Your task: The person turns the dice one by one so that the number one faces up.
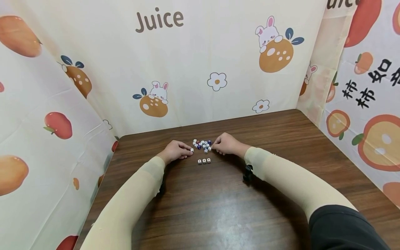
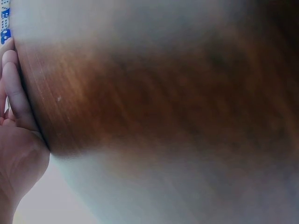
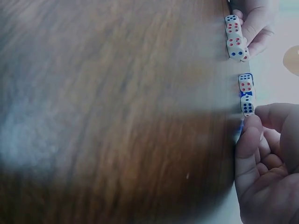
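My left hand (image 1: 176, 151) lies over the table left of a loose cluster of dice, pinching a white die (image 1: 192, 150) between thumb and fingertips. From the right side, my right hand (image 1: 226, 144) reaches to the cluster, its thumb and index finger on a white die (image 1: 209, 148) at the edge. Several white dice, some blue dice (image 1: 199, 147) and a red die (image 1: 198, 141) make up the cluster. Closer to me, three white dice (image 1: 204, 161) stand in a row. The left wrist view shows only part of the left hand (image 2: 18, 102) and some blue-marked dice (image 2: 5, 21).
The dice lie on a dark wood-grain table (image 1: 200, 208), towards its far edge. Printed cloth (image 1: 193, 52) with fruit and rabbit pictures hangs behind the table and on both sides. A small black device (image 1: 248, 173) is strapped at the right wrist.
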Demonstrator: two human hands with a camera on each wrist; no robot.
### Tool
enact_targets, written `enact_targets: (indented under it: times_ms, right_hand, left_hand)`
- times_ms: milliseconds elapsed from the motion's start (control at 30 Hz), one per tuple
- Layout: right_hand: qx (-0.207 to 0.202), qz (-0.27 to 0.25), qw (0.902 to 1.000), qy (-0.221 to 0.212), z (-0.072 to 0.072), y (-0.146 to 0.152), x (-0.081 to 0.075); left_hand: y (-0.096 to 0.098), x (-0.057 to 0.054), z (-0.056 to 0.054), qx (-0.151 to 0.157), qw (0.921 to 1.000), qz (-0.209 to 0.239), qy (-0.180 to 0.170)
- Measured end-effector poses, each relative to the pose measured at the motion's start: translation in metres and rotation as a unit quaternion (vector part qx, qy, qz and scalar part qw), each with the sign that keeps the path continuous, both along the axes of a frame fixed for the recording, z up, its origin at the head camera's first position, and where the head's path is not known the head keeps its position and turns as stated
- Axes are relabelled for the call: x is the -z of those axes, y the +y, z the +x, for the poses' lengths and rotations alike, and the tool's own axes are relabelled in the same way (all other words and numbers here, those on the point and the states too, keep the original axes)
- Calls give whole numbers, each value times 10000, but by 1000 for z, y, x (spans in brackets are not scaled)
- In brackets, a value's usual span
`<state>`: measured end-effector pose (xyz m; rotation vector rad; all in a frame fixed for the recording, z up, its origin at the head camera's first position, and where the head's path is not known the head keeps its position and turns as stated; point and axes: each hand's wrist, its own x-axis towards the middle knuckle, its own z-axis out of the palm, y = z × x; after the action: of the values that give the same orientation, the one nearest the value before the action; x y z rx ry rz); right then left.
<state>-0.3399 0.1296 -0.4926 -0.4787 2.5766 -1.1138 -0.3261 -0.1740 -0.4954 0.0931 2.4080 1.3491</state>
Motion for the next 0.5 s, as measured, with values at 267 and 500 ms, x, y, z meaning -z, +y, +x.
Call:
enact_targets:
  times_ms: [267, 500]
  right_hand:
    - [14, 95, 10000, 24, 0, -4, 1]
    - [-37, 82, 9999, 55, 1, -4, 3]
  left_hand:
    - [0, -1, 0, 6, 10000, -42, -7]
    - [1, -1, 1, 2, 10000, -52, -12]
